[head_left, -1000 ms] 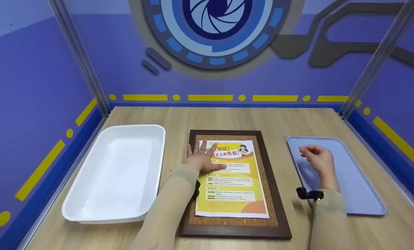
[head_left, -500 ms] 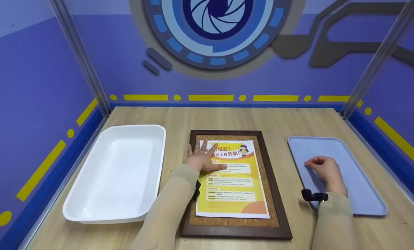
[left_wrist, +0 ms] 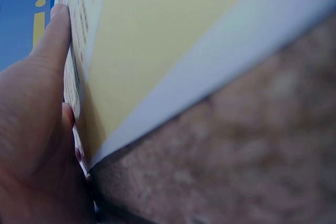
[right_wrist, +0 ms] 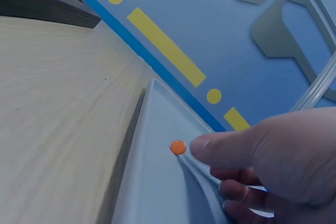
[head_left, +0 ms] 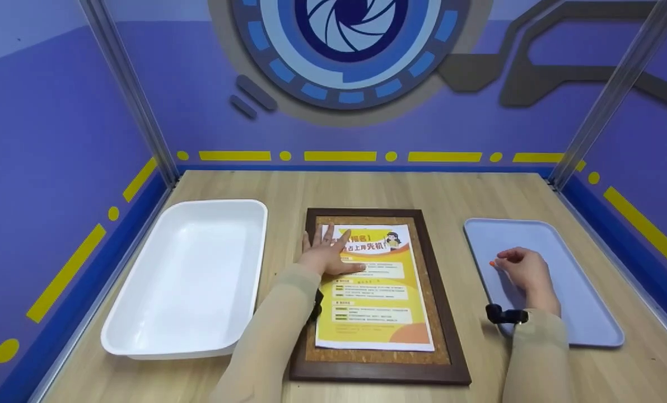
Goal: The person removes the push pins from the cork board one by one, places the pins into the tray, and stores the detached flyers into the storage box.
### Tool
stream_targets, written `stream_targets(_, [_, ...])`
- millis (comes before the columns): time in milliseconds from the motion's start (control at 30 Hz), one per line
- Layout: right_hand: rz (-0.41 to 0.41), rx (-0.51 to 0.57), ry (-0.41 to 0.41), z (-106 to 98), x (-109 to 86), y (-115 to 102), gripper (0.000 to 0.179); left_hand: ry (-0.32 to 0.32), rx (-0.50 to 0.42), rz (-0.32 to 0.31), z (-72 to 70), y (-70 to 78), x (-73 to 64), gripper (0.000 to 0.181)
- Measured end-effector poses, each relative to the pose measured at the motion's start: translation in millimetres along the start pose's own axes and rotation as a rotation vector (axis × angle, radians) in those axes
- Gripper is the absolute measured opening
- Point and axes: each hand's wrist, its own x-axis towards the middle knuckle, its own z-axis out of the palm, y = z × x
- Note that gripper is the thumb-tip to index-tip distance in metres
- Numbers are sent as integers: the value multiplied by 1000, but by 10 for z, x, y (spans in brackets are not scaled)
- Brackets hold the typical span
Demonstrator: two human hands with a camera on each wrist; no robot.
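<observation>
My left hand (head_left: 329,256) lies spread on a printed yellow sheet (head_left: 375,330), which rests on a cork board (head_left: 378,357) with a dark brown frame. In the left wrist view, the thumb (left_wrist: 55,40) lies along the sheet. My right hand (head_left: 526,274) is over the left part of a blue tray (head_left: 579,313), thumb and forefinger brought together. A small orange pushpin (right_wrist: 178,147) shows right at the fingertips, its round head outward. The forefinger is mostly hidden behind the thumb in the right wrist view.
A deep white basin (head_left: 187,280) stands on the wooden table (head_left: 451,193) left of the board. Purple printed walls (head_left: 333,134) enclose the table at the back and both sides, with metal posts at the corners.
The right hand has moved down and slightly right over the tray, then nearly stopped. The orange head now shows clearly at its fingertips. The left hand has stayed on the sheet.
</observation>
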Motion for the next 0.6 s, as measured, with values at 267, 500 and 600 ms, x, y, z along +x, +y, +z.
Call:
stream_targets(267, [-27, 176, 33, 67, 11, -319, 44, -12, 12, -12, 8, 8, -20, 105])
stream_targets(500, [-33, 367, -194, 308, 25, -631, 54, -31, 1, -31, 78, -54, 140, 110])
stream_targets(600, [33, 448, -293, 435, 23, -741, 57, -25, 4, -27, 76, -52, 138, 111])
